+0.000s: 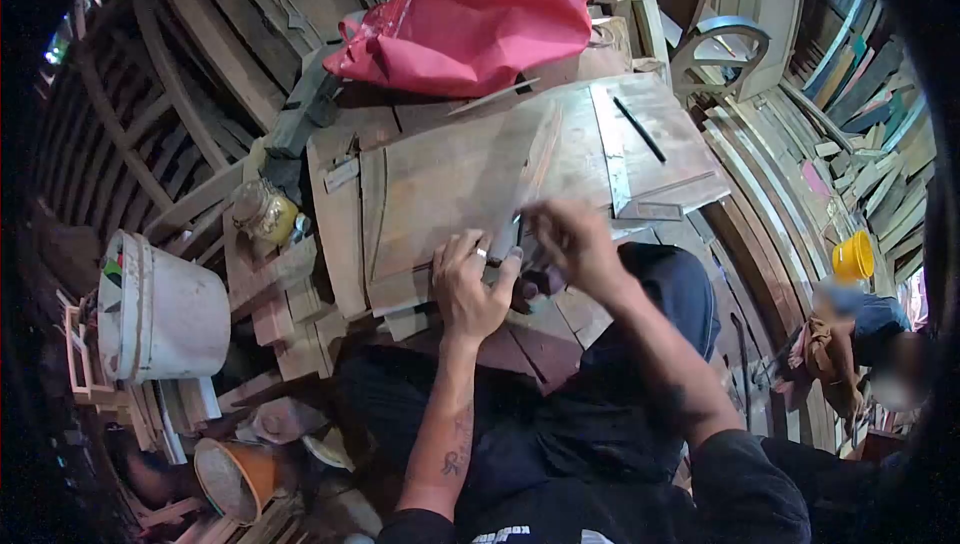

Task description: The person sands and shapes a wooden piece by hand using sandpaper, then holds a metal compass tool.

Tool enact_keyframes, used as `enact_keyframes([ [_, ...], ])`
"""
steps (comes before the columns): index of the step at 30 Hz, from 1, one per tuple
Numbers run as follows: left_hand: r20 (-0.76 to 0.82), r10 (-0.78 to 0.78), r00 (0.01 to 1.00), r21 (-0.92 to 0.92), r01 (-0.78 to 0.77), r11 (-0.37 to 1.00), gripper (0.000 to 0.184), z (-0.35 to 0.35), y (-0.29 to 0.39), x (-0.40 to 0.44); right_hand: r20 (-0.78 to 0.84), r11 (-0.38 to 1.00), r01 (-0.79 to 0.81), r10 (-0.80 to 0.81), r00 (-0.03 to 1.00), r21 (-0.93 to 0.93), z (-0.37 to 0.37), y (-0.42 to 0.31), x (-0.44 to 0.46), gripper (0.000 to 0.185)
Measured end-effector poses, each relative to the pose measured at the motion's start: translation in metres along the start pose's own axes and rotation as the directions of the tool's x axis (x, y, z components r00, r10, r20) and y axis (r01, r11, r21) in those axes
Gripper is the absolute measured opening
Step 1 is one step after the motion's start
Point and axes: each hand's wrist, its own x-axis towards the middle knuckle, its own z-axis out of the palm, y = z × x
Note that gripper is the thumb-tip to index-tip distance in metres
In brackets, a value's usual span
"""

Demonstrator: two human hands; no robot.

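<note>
My left hand (472, 282), with a ring on one finger, rests at the near edge of a wooden panel (440, 194). Its thumb and fingers close around a narrow grey piece (506, 240) that stands out over the board; its exact kind is unclear. Just to the right, my right hand (575, 244) is raised with curled fingers, slightly blurred, and whatever it holds is hidden. Below the hands is a dark rounded thing (540, 284), partly covered. On the panel's right side lie a metal try square (612, 149) and a thin black pencil-like stick (640, 130).
A red sheet or bag (480, 24) lies beyond the panel. At left stand a white bucket (170, 314), a jar (265, 214) and an orange container (235, 479). Long planks (770, 204), a yellow bucket (853, 256) and another person (850, 344) are at right.
</note>
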Motion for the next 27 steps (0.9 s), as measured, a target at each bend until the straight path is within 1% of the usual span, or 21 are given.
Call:
enact_keyframes([
  [1,0.006,-0.002,1.0,0.019,0.002,1.0,0.031,-0.003,0.002,0.0,-0.026,0.988,-0.146,0.148,0.989,0.047,-0.003,0.004,0.011,0.026],
  [2,0.033,-0.031,0.999,0.007,0.03,1.0,0.033,-0.005,0.006,0.002,-0.095,0.991,-0.129,0.132,0.987,0.045,-0.006,0.006,0.021,0.025],
  [3,0.031,-0.035,0.999,0.008,0.035,0.999,0.033,-0.005,0.006,0.0,-0.09,0.986,-0.164,0.163,0.983,-0.005,-0.01,-0.004,0.024,0.024],
  [5,-0.007,-0.006,1.0,-0.005,0.006,1.0,0.033,-0.002,0.002,0.001,0.072,0.992,0.013,-0.004,0.997,-0.122,-0.005,-0.003,0.007,0.024],
  [7,0.032,0.004,0.999,0.003,-0.004,1.0,0.034,-0.002,-0.001,0.002,0.083,0.997,0.064,-0.066,0.994,0.032,0.003,-0.025,-0.002,0.023],
  [9,0.002,0.006,1.0,-0.012,-0.006,1.0,0.035,-0.001,-0.001,0.0,0.071,0.995,-0.094,0.092,0.993,0.025,-0.005,-0.004,0.005,0.024],
  [10,0.013,-0.014,1.0,-0.007,0.014,1.0,0.037,-0.003,0.003,0.001,-0.008,0.985,-0.14,0.141,0.99,0.097,-0.004,0.0,0.017,0.015],
  [11,0.016,-0.015,1.0,-0.007,0.016,1.0,0.037,-0.003,0.003,-0.002,-0.056,0.979,-0.144,0.154,0.986,0.147,-0.006,-0.002,0.026,0.016],
  [13,-0.002,-0.009,1.0,-0.017,0.009,1.0,0.037,-0.001,0.002,0.001,-0.012,0.996,-0.063,0.064,0.998,0.06,-0.004,-0.003,0.018,0.015],
  [14,0.006,0.0,1.0,-0.004,0.0,1.0,0.037,-0.002,0.001,0.0,0.048,0.993,0.093,-0.09,0.995,-0.075,-0.006,-0.008,0.01,0.017],
  [15,-0.004,-0.002,1.0,-0.008,0.002,1.0,0.037,-0.003,0.0,0.003,0.098,1.0,0.025,-0.026,0.995,0.012,-0.002,-0.015,0.002,0.029],
  [17,0.009,0.02,1.0,0.029,-0.021,0.999,0.037,-0.003,-0.001,-0.001,0.159,0.998,0.034,-0.024,0.987,-0.061,-0.013,-0.006,0.009,0.026],
  [18,0.029,-0.02,0.999,0.008,0.019,1.0,0.038,-0.005,0.002,0.0,0.08,0.982,-0.172,0.166,0.983,0.079,-0.013,-0.005,0.015,0.025],
  [19,0.045,-0.026,0.999,0.006,0.026,1.0,0.038,-0.004,0.003,-0.003,0.021,0.906,-0.354,0.359,0.933,0.231,-0.013,-0.005,0.024,0.025],
  [20,0.008,-0.004,1.0,-0.001,0.004,1.0,0.034,-0.003,0.003,0.0,-0.057,0.98,-0.189,0.193,0.98,0.067,-0.017,-0.006,0.033,0.025],
  [21,-0.033,0.019,0.999,-0.009,-0.019,1.0,0.029,-0.002,0.004,0.003,-0.062,0.98,-0.187,0.19,0.98,0.062,-0.016,-0.003,0.026,0.025],
  [23,-0.049,0.003,0.999,-0.041,-0.005,0.999,0.031,-0.002,0.005,0.004,0.093,0.998,-0.032,0.037,0.995,-0.055,-0.009,0.005,0.006,0.025],
  [24,-0.033,0.006,0.999,-0.039,-0.007,0.999,0.03,-0.005,0.007,0.006,0.07,0.971,0.197,-0.189,0.979,-0.136,-0.009,-0.02,0.012,0.025],
  [25,-0.009,0.003,1.0,-0.035,-0.003,0.999,0.03,-0.007,0.009,0.003,0.079,0.972,0.194,-0.185,0.98,-0.132,-0.012,-0.022,0.015,0.025],
  [26,-0.039,0.011,0.999,-0.036,-0.013,0.999,0.029,-0.004,0.006,0.003,0.06,0.989,-0.133,0.129,0.99,0.066,-0.013,-0.02,0.019,0.025],
  [27,-0.02,-0.005,1.0,-0.036,0.004,0.999,0.029,-0.004,0.004,0.003,0.1,0.857,-0.446,0.436,0.895,0.257,-0.013,-0.015,0.022,0.024],
])
